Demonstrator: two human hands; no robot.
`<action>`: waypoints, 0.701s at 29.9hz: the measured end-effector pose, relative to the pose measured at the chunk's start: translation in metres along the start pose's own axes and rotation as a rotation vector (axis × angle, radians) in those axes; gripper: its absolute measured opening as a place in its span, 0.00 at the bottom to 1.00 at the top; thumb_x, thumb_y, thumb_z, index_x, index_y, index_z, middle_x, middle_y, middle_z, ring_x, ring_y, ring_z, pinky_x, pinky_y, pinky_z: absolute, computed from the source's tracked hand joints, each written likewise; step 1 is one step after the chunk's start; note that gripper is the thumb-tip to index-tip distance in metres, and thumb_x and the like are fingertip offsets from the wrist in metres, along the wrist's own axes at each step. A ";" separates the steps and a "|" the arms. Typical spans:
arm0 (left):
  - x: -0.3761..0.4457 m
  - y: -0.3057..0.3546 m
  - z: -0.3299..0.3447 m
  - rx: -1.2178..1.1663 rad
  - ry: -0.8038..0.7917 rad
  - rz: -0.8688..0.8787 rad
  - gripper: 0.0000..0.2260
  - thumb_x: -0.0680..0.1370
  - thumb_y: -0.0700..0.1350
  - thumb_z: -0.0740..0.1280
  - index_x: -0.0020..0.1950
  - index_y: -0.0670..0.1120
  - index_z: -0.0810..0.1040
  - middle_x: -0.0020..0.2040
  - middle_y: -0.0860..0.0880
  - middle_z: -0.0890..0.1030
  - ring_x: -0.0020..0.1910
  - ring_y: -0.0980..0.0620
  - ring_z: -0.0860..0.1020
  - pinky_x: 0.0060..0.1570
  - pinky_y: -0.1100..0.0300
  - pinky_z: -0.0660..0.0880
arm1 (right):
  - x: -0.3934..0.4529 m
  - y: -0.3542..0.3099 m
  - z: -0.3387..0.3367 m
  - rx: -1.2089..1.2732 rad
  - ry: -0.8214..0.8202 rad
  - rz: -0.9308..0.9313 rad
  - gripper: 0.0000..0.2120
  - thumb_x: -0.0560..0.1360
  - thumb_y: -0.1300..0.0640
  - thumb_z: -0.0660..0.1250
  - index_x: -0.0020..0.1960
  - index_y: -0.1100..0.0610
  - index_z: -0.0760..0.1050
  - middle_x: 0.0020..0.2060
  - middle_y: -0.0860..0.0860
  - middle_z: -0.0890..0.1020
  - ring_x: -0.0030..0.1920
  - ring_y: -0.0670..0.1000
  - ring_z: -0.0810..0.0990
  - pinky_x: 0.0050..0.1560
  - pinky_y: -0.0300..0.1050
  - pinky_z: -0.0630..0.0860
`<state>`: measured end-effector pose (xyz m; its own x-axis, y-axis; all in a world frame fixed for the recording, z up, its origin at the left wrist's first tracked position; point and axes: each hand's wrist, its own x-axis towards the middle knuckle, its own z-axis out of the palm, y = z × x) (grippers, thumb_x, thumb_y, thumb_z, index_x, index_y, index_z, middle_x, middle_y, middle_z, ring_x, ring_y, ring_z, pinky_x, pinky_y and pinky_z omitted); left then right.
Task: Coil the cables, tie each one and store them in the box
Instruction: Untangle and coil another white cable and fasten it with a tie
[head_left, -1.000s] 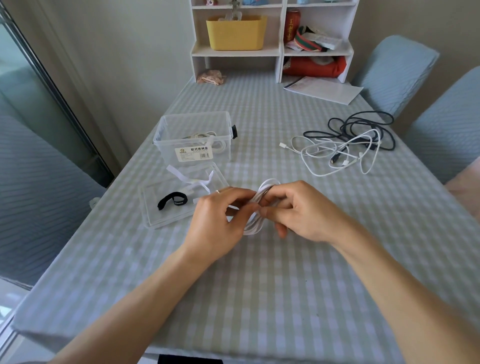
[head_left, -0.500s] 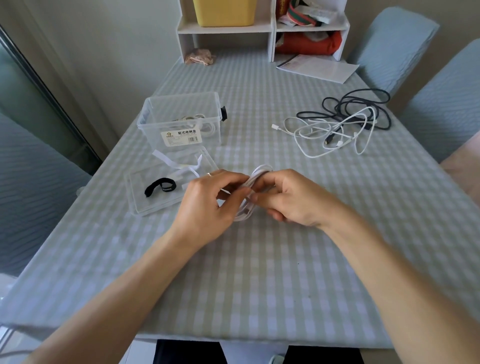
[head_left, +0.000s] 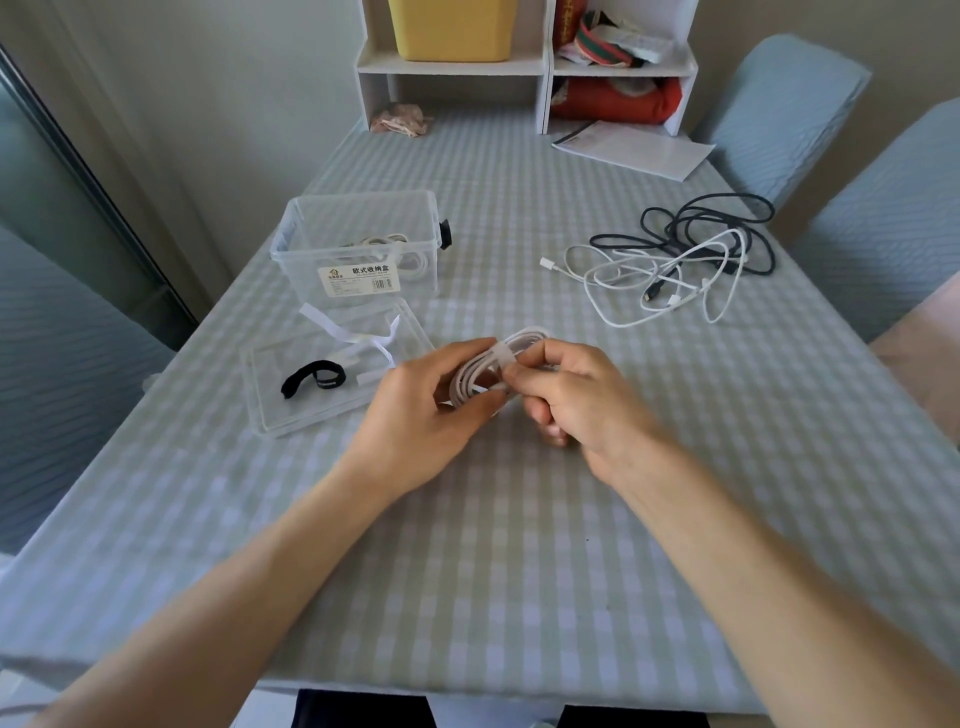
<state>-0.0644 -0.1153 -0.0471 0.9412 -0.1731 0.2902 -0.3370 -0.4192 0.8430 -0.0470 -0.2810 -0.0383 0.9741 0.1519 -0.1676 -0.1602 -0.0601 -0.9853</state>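
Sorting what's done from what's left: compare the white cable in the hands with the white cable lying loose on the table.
The held white cable is wound into a tight coil with a white tie around it; the loose white cable sprawls in open loops, untied. The held one is gripped by the left hand and right hand; the loose one lies tangled with a dark cable. Both are thin and white.

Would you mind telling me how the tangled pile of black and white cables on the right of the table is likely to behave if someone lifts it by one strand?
The tangled cables are thin and lie in loose, overlapping loops, so they would probably hang floppy. Black and white strands cross, so lifting one likely drags the others. They look light and unlikely to roll.
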 end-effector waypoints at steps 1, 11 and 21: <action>0.000 0.000 0.000 0.006 0.005 0.006 0.16 0.76 0.42 0.73 0.64 0.47 0.79 0.51 0.55 0.84 0.51 0.58 0.82 0.54 0.54 0.79 | 0.000 0.000 -0.002 0.003 -0.007 -0.008 0.09 0.78 0.60 0.68 0.39 0.56 0.76 0.20 0.50 0.71 0.20 0.47 0.63 0.22 0.36 0.59; -0.005 -0.001 0.001 0.104 0.075 0.096 0.19 0.76 0.42 0.73 0.66 0.48 0.78 0.46 0.53 0.85 0.43 0.54 0.83 0.46 0.57 0.78 | -0.002 -0.001 0.002 0.052 0.063 -0.041 0.07 0.76 0.59 0.70 0.40 0.56 0.84 0.18 0.50 0.67 0.20 0.47 0.61 0.22 0.37 0.58; 0.004 -0.007 -0.004 -0.116 0.001 -0.052 0.13 0.76 0.37 0.72 0.58 0.51 0.82 0.46 0.52 0.86 0.45 0.50 0.84 0.48 0.49 0.82 | -0.001 0.000 0.000 -0.139 0.057 -0.050 0.02 0.75 0.57 0.73 0.46 0.55 0.82 0.19 0.49 0.72 0.22 0.46 0.67 0.22 0.36 0.62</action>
<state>-0.0583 -0.1097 -0.0499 0.9573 -0.1528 0.2456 -0.2831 -0.3216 0.9036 -0.0480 -0.2807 -0.0377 0.9885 0.1020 -0.1119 -0.0910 -0.1906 -0.9774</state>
